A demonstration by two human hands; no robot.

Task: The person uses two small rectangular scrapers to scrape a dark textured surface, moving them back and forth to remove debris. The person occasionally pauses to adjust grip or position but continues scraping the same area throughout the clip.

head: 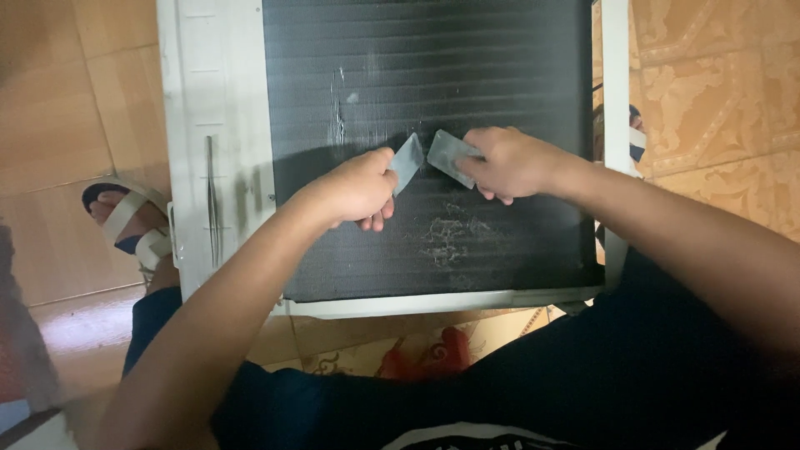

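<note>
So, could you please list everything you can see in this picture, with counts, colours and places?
Air-conditioner unit: one, white casing, lying on the floor in front of the person.
Finned coil: one, black, fills the unit's face, with pale scuffed patches near the middle.
Small flat pieces: two, grey, one in each hand, held over the coil.
Floor tiles: patterned orange-tan at right, plain tan at left.
Sandal: one, white-strapped, on a foot left of the unit.
Dark clothing: navy, bottom of view.
Left hand: pinches the left grey piece.
Right hand: pinches the right grey piece.
</note>
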